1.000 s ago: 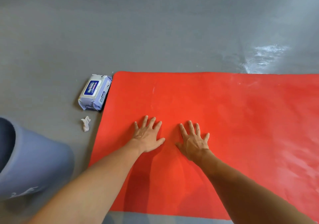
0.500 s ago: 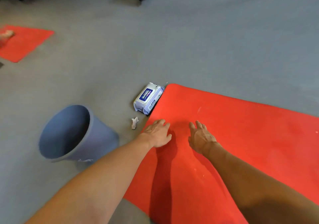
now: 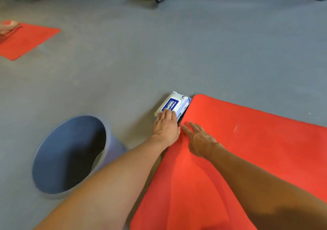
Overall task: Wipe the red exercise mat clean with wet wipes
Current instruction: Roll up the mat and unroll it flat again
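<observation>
Two red mats lie on the grey floor: the near mat under the person's arms and a far mat at upper left. One wipes pack sits just beside the near mat's corner. The left hand rests flat on the pack, fingers straight. The right hand lies spread on the near mat, holding nothing. One blue bucket stands left.

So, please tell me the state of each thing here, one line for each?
Wet wipes pack: lid closed, lying beside the mat.
Red exercise mat: unrolled flat.
Bin: tilted, open.
Left hand: fingers on the pack.
Right hand: open, above the mat.
</observation>
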Demonstrator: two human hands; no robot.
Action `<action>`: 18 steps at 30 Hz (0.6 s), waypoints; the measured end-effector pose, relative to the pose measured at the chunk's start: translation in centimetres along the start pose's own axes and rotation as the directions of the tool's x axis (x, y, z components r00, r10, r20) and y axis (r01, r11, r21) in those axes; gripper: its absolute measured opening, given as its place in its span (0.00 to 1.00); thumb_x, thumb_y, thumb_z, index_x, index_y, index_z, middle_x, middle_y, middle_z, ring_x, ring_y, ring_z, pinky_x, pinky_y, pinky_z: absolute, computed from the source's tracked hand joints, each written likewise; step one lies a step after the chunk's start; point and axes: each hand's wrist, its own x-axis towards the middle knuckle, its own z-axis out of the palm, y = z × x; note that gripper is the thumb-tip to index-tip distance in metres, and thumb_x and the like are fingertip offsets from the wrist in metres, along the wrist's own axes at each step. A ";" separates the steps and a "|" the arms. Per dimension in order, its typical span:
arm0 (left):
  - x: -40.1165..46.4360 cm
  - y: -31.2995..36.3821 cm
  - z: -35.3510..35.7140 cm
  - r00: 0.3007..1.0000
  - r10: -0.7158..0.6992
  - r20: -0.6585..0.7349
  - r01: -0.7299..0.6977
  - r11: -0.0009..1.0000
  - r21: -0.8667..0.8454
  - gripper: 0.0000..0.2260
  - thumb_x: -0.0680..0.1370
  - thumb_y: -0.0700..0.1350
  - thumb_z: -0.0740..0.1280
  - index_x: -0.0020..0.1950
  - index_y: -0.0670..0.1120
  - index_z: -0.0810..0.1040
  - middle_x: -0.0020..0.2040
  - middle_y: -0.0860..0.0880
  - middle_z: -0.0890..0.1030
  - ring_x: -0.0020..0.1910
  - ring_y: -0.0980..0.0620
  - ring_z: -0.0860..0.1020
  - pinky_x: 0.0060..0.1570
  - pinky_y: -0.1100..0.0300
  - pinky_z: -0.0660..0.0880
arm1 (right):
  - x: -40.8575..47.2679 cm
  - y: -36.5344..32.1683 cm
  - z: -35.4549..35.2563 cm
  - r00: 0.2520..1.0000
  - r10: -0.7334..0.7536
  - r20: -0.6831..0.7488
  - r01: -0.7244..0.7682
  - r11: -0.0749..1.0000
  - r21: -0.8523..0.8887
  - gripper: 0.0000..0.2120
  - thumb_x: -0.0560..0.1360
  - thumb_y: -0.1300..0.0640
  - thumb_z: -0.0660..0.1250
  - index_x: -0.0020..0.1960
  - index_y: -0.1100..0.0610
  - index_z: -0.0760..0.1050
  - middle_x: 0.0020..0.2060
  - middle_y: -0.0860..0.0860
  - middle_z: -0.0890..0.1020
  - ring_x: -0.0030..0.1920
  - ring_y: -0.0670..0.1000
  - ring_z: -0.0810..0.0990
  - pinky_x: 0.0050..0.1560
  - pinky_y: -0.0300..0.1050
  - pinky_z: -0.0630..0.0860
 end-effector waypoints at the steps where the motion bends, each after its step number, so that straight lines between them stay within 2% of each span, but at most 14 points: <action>1: 1.3 -0.5 0.2 0.999 -0.038 -0.024 0.038 0.999 -0.021 0.32 0.83 0.56 0.65 0.79 0.39 0.60 0.77 0.39 0.64 0.78 0.39 0.62 0.77 0.48 0.59 | 0.7 -0.3 0.0 1.000 0.001 -0.007 -0.001 1.000 -0.012 0.36 0.82 0.58 0.57 0.84 0.48 0.41 0.83 0.53 0.43 0.83 0.57 0.45 0.81 0.50 0.53; 3: 3.7 -1.4 0.9 0.989 -0.146 -0.022 0.143 0.986 -0.091 0.37 0.82 0.58 0.66 0.81 0.38 0.57 0.77 0.37 0.64 0.77 0.37 0.62 0.77 0.47 0.60 | 1.9 -0.5 0.3 1.000 0.012 0.013 -0.011 0.999 -0.049 0.37 0.82 0.58 0.57 0.84 0.48 0.41 0.83 0.51 0.42 0.83 0.56 0.43 0.81 0.52 0.54; 6: 6.4 -2.4 2.1 0.963 -0.265 0.059 0.271 0.947 -0.174 0.42 0.80 0.62 0.68 0.83 0.42 0.53 0.75 0.36 0.65 0.74 0.37 0.65 0.74 0.45 0.62 | 2.9 -0.4 1.2 0.997 0.038 0.062 -0.031 0.993 -0.113 0.38 0.82 0.56 0.58 0.84 0.46 0.40 0.83 0.49 0.41 0.83 0.56 0.41 0.80 0.56 0.57; 9: 7.9 -3.4 3.3 0.947 -0.275 0.169 0.314 0.907 -0.282 0.48 0.76 0.65 0.72 0.84 0.47 0.48 0.75 0.39 0.64 0.74 0.38 0.65 0.69 0.40 0.68 | 3.3 -1.2 2.4 0.990 0.118 0.077 -0.105 0.983 -0.152 0.36 0.82 0.53 0.55 0.83 0.43 0.39 0.83 0.48 0.39 0.83 0.57 0.40 0.78 0.58 0.57; 11: 8.4 -3.8 3.8 0.947 -0.256 0.196 0.313 0.877 -0.364 0.52 0.74 0.62 0.75 0.84 0.46 0.45 0.76 0.40 0.64 0.75 0.38 0.64 0.69 0.41 0.69 | 3.5 -1.6 3.3 0.989 0.141 0.045 -0.133 0.980 -0.148 0.36 0.82 0.52 0.54 0.83 0.43 0.39 0.83 0.47 0.38 0.82 0.57 0.39 0.77 0.59 0.55; 15: 7.5 -3.5 3.7 0.963 -0.250 0.100 0.269 0.897 -0.351 0.48 0.78 0.57 0.74 0.84 0.41 0.47 0.75 0.38 0.66 0.73 0.37 0.65 0.69 0.45 0.69 | 3.6 -1.3 2.6 0.983 0.151 0.104 -0.140 0.984 -0.108 0.37 0.81 0.53 0.56 0.83 0.40 0.41 0.83 0.45 0.39 0.83 0.55 0.40 0.78 0.61 0.55; 18: 5.7 -3.8 3.0 0.974 -0.225 0.006 0.218 0.933 -0.287 0.47 0.78 0.56 0.74 0.83 0.40 0.49 0.74 0.38 0.67 0.71 0.38 0.67 0.66 0.47 0.71 | 4.0 -0.7 1.8 0.990 0.105 0.091 -0.103 0.994 -0.027 0.38 0.79 0.56 0.60 0.84 0.45 0.48 0.83 0.52 0.46 0.83 0.56 0.46 0.81 0.56 0.53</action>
